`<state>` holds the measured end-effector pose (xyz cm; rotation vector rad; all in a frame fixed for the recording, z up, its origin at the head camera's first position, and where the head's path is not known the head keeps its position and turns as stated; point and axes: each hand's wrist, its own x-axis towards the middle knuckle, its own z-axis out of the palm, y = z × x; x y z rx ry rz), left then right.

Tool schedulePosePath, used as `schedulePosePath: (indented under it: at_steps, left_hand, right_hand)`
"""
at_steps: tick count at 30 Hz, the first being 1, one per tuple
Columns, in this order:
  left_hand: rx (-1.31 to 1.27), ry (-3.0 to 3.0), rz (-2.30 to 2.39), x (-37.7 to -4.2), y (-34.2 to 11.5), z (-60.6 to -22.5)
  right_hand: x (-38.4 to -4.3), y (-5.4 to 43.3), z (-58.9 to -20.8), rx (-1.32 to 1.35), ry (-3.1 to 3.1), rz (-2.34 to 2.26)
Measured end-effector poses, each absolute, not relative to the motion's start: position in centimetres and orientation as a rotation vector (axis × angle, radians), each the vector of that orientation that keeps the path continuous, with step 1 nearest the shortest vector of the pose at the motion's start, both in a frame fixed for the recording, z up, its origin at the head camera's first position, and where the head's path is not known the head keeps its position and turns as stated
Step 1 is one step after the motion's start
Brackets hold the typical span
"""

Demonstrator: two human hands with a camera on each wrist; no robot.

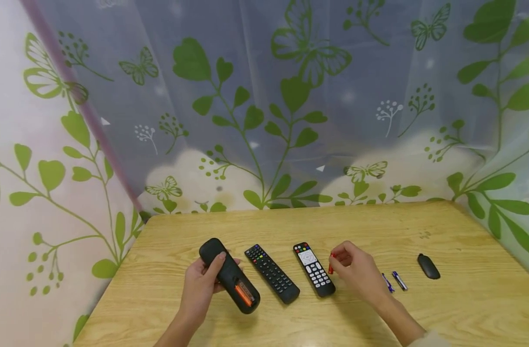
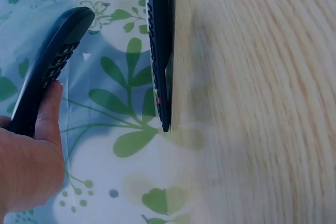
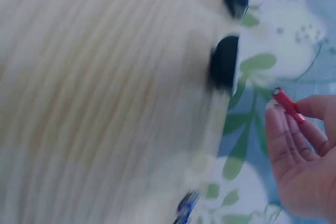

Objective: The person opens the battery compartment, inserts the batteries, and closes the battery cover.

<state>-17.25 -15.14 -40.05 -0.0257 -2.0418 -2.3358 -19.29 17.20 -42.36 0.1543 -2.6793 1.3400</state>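
My left hand (image 1: 196,289) grips a black remote control (image 1: 229,273), its back turned up and tilted above the table. The battery compartment at its near end is uncovered, with an orange battery (image 1: 244,294) lying inside. In the left wrist view the button side of this remote control (image 2: 50,51) shows above the fingers. Between thumb and fingertips my right hand (image 1: 359,270) pinches a red battery (image 1: 331,264), held just right of the white-buttoned remote control (image 1: 315,271). The right wrist view shows the red battery (image 3: 288,105) slanting from the fingertips, apart from the table.
Another black remote control (image 1: 273,274) lies buttons up between the held one and the white-buttoned one. Two blue-and-silver batteries (image 1: 400,281) lie right of my right hand. Farther right is a small black cover-like piece (image 1: 428,266). A patterned curtain (image 1: 264,120) hangs behind the wooden table (image 1: 182,226).
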Motion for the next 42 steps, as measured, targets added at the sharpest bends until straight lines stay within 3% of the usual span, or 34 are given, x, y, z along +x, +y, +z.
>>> schedulePosePath:
  at_steps: [11,20,35,42]
  left_hand:
    - [-0.086,-2.038,-2.355,-17.2,-14.8,-40.0]
    - [-0.091,-2.043,-2.364,-17.1,-14.5,-39.9]
    - [-0.079,-2.064,-2.347,-16.8,-14.3,-39.8]
    - [-0.085,-2.047,-2.360,-16.4,-13.9,-39.5]
  right_hand:
    - [-16.7,10.3,-41.2,0.547,-2.375,1.655]
    - [-15.4,6.1,-41.1,0.823,-2.291,1.645]
    - [-15.5,4.1,-42.4,0.930,-2.260,1.205]
    - [-15.2,3.6,-43.2,0.797,-2.302,1.204]
